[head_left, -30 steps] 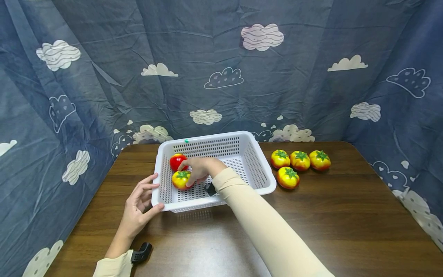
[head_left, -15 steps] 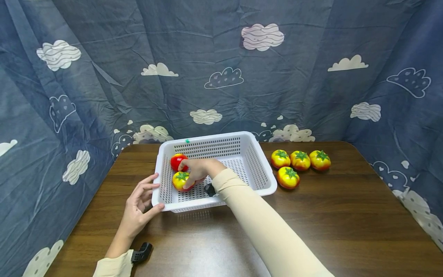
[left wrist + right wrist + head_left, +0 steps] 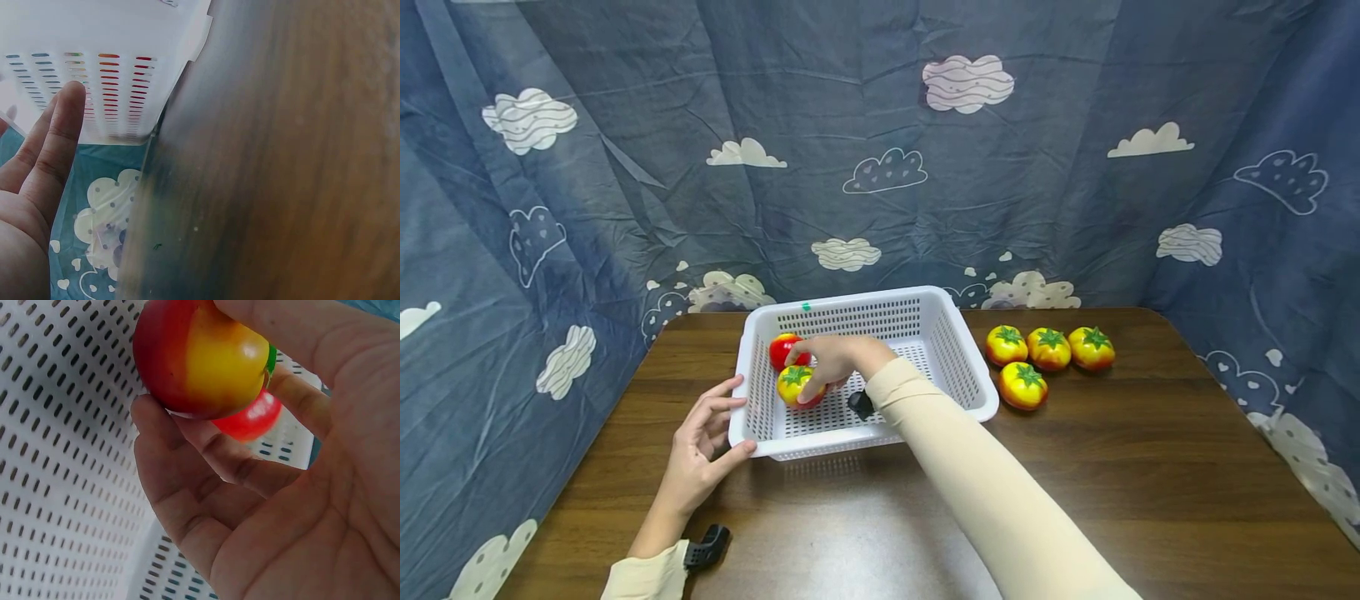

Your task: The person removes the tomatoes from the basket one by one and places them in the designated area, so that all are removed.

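In the head view a white slotted plastic basket (image 3: 820, 442) stands on the table. My right hand (image 3: 837, 358) reaches into its left half and holds a yellow-and-red tomato (image 3: 797, 385) with a green star-shaped top. Up close in the right wrist view, thumb and fingers curve around this tomato (image 3: 206, 359). Behind it lies a redder tomato (image 3: 253, 419), partly hidden. At the basket's left end is my left hand (image 3: 698, 454), thumb touching the front corner and fingers along the rim. Two fingers (image 3: 59, 134) stretch straight against the slotted wall in the left wrist view.
Several more yellow-and-red tomatoes (image 3: 1024, 385) sit on the brown wooden table (image 3: 1150, 467), right of the basket. A dark blue cloth (image 3: 880, 225) with cloud prints hangs behind the table and at its sides.
My right hand and the tomato it holds have shifted slightly up and to the right inside the basket. The left hand stays at the basket's left end.
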Tool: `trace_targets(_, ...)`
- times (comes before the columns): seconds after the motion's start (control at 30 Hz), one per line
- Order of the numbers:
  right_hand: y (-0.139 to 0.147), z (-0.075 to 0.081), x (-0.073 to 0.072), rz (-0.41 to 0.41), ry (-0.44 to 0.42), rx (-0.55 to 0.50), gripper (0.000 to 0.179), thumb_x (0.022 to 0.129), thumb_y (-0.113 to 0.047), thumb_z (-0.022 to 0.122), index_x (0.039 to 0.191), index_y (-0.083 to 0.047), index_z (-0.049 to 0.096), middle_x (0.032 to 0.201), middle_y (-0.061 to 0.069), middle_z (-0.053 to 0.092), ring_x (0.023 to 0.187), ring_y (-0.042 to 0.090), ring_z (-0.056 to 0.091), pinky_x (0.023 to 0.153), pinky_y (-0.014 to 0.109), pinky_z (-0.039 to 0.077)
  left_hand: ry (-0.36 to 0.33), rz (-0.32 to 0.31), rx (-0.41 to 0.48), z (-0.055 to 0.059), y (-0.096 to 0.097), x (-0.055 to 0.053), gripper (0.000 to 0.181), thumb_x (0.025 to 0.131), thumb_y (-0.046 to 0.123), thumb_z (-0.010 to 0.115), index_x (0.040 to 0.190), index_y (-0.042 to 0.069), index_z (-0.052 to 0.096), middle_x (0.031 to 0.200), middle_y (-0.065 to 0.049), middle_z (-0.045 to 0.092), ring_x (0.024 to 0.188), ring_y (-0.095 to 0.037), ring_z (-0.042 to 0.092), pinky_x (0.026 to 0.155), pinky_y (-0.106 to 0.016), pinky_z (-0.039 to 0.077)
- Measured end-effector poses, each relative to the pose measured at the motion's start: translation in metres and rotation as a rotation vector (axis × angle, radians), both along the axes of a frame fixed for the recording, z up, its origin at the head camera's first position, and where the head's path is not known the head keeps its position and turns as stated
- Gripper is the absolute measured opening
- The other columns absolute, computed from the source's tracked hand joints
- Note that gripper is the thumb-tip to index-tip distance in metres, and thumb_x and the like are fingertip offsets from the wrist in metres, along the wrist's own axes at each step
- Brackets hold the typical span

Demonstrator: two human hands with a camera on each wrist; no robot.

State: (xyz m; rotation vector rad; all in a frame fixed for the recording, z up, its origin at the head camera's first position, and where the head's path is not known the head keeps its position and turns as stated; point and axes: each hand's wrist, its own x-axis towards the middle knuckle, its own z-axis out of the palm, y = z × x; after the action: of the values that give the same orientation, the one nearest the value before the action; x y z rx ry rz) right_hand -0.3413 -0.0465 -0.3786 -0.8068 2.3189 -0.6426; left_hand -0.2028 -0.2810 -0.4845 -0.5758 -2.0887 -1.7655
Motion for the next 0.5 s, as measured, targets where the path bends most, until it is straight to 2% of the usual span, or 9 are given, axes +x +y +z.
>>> trace_targets(0.1, 0.005, 0.004, -0.001, 0.003, 0.023, -0.001, 0.061, 0.093, -0.023, 0.084, 0.148, -0.017, 0.058, 0.152, 0.013, 0.053, 0.113, 0.024, 0.059, 0.091, 0.037, 0.063, -0.004, 0.003, -0.003, 0.000, 0.000, 0.000, 0.054, 0.081, -0.018, 0.076, 0.131, -0.007, 0.062, 0.160, -0.017, 0.050, 0.117, -0.014, 0.071, 0.093, -0.021, 0.062)
trace_targets(0.2, 0.010, 0.010, -0.003, -0.001, 0.022, -0.022, 0.063, 0.093, -0.024, 0.085, 0.149, -0.017, 0.057, 0.151, 0.015, 0.054, 0.103, 0.024, 0.062, 0.095, 0.044, 0.063, 0.008, -0.004, 0.003, 0.000, 0.000, 0.000, 0.054, 0.080, -0.019, 0.076, 0.131, -0.008, 0.061, 0.159, -0.018, 0.050, 0.117, -0.014, 0.072, 0.092, -0.021, 0.062)
trace_targets(0.27, 0.015, 0.013, -0.004, 0.006, 0.029, -0.032, 0.063, 0.092, -0.024, 0.085, 0.148, -0.017, 0.057, 0.149, 0.015, 0.054, 0.097, 0.023, 0.063, 0.093, 0.045, 0.064, 0.019, -0.012, 0.009, 0.000, 0.001, 0.000, 0.054, 0.080, -0.020, 0.076, 0.131, -0.009, 0.061, 0.159, -0.019, 0.051, 0.117, -0.013, 0.072, 0.091, -0.022, 0.063)
trace_targets(0.43, 0.027, 0.019, -0.006, 0.022, 0.068, -0.037, 0.061, 0.091, -0.028, 0.087, 0.144, -0.021, 0.058, 0.143, 0.014, 0.057, 0.095, 0.021, 0.064, 0.078, 0.031, 0.061, 0.032, -0.024, 0.019, 0.000, 0.000, 0.001, 0.054, 0.080, -0.021, 0.075, 0.130, -0.011, 0.061, 0.159, -0.020, 0.051, 0.117, -0.013, 0.072, 0.091, -0.022, 0.063)
trace_targets(0.5, 0.032, 0.022, -0.006, 0.027, 0.086, -0.044, 0.061, 0.091, -0.029, 0.087, 0.144, -0.021, 0.058, 0.141, 0.013, 0.059, 0.098, 0.021, 0.064, 0.077, 0.029, 0.059, 0.027, -0.021, 0.018, 0.000, 0.000, 0.001, 0.054, 0.080, -0.021, 0.075, 0.131, -0.011, 0.061, 0.159, -0.020, 0.050, 0.117, -0.013, 0.072, 0.091, -0.022, 0.063)
